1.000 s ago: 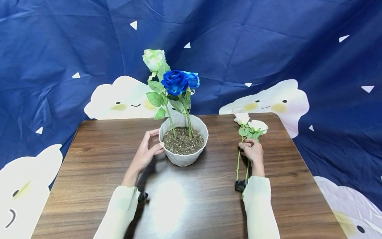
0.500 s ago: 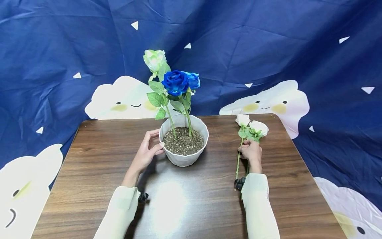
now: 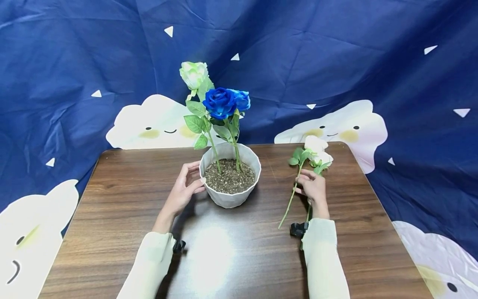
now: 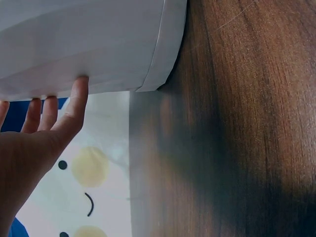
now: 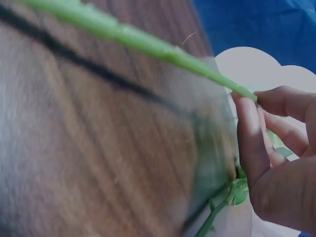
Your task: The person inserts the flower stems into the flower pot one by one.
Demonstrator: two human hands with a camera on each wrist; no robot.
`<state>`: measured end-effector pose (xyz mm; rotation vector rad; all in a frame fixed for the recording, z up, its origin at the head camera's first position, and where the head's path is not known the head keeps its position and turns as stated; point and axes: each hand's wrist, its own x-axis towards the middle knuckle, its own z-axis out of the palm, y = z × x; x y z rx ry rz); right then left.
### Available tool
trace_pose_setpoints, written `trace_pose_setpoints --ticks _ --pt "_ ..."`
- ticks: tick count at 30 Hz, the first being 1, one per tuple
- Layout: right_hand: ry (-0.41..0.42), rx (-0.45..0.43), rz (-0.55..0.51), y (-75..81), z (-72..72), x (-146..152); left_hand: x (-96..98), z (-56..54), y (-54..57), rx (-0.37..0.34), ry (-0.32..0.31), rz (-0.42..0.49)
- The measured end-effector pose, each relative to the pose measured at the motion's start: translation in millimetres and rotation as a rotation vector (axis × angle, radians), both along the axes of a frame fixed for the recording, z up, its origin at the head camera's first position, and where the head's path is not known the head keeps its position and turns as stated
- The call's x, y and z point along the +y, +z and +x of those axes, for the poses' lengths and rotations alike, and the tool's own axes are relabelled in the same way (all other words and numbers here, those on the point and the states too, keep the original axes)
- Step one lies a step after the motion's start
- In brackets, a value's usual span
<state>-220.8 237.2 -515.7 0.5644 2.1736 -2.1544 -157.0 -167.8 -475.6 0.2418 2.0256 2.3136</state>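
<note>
My right hand [image 3: 313, 187] pinches the green stem of a white rose [image 3: 315, 143] between thumb and fingertips. In the right wrist view, that stem [image 5: 148, 47] slants above the table and casts a dark shadow. A second white rose [image 3: 324, 158] lies on the table beneath the hand, part of its stem hidden by the wrist. My left hand [image 3: 183, 187] rests against the left side of a white faceted flowerpot [image 3: 228, 201], thumb and fingertips spread on its outer wall. Soil [image 3: 229, 178] lies inside, with blue roses [image 3: 219, 103] and a pale green-white rose [image 3: 193, 75] standing upright in it.
The brown wooden table [image 3: 123, 207] carries everything. Behind it hangs a dark blue cloth [image 3: 261, 41] printed with white clouds and triangles. A small black device [image 3: 298, 229] sits at the right wrist, another black device [image 3: 179, 246] at the left.
My right hand has drawn one white rose up from beside the other; its stem's lower end has swung left and its bloom has shifted right. My left hand and the flowerpot stay put.
</note>
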Motion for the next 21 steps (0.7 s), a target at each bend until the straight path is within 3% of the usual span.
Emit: trace_pose_setpoints --ticks 12,21 --pt "-0.119 0.114 -0.174 19.8 -2.8 -10 -0.5 0.3 -0.3 -0.002 0.003 0.001" --pt "-0.150 0.175 -0.258 32.2 -4.5 -14 -0.6 0.1 0.7 0.007 -0.004 0.004"
